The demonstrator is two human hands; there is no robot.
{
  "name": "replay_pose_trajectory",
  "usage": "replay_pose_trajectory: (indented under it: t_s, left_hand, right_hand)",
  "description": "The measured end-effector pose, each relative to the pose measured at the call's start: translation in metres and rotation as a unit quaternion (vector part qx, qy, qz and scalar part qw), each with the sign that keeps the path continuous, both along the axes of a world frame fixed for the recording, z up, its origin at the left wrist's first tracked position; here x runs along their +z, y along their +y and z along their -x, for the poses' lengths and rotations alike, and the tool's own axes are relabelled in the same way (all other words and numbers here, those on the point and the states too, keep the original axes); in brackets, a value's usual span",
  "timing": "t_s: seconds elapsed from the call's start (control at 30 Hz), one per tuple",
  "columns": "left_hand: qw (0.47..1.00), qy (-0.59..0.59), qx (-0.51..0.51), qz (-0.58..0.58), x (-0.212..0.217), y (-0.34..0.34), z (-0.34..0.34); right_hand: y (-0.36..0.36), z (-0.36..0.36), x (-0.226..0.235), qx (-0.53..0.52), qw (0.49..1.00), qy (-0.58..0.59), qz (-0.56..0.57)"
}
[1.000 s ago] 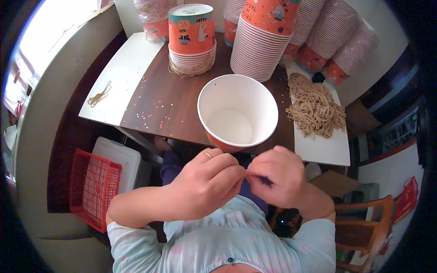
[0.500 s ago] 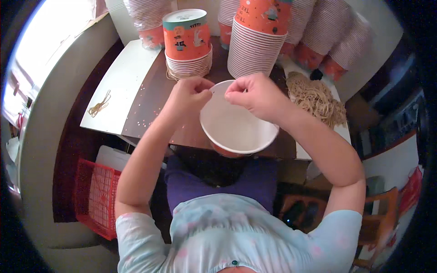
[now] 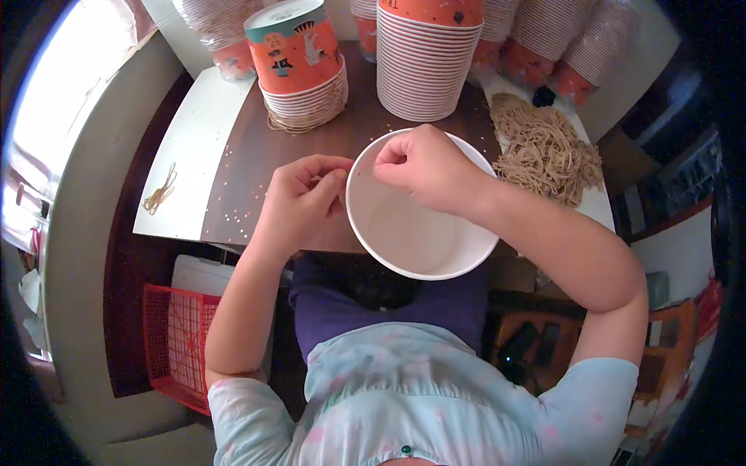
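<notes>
A paper bucket (image 3: 420,241) with a white inside and rolled white rim stands mouth up at the near edge of the table. At its left rim my left hand (image 3: 299,194) is closed in a pinch on the outside, thumb and fingertip touching the wall. My right hand (image 3: 427,167) reaches over the opening, its fingers curled together inside the bucket near that same spot. Whatever lies between the fingers of either hand is too small or hidden to make out. A heap of tan cords (image 3: 544,151) lies to the right of the bucket.
Beyond my hands stand a tall stack of nested orange buckets (image 3: 427,70) and a shorter upside-down stack (image 3: 299,62) with cords around its base. Plastic-wrapped stacks (image 3: 544,46) line the back. A small cord bundle (image 3: 159,190) lies left; a red basket (image 3: 179,334) sits below.
The bucket has shifted right and its mouth faces up more. My left hand has moved down and left to the outside of its rim; my right hand has moved slightly, still over the opening.
</notes>
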State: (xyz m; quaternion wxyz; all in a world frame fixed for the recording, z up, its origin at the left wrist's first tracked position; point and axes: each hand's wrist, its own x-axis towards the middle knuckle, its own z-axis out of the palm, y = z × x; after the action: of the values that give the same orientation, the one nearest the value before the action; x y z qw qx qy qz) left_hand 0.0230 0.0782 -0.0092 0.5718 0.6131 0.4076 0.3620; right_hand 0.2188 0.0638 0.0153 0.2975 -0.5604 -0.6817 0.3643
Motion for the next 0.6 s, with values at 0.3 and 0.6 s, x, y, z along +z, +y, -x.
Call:
replay_pose_trajectory:
  t_s: [0.3, 0.6]
  left_hand:
    - [0.999, 0.040, -0.001, -0.031, 0.0043, 0.0027, -0.0008]
    - [0.999, 0.026, -0.002, -0.030, -0.0010, 0.0049, -0.0032]
  right_hand:
    - [0.0040, 0.0045, -0.0002, -0.016, 1.000, -0.003, 0.004]
    - [0.0050, 0.0034, -0.0061, -0.008, 1.000, 0.017, 0.007]
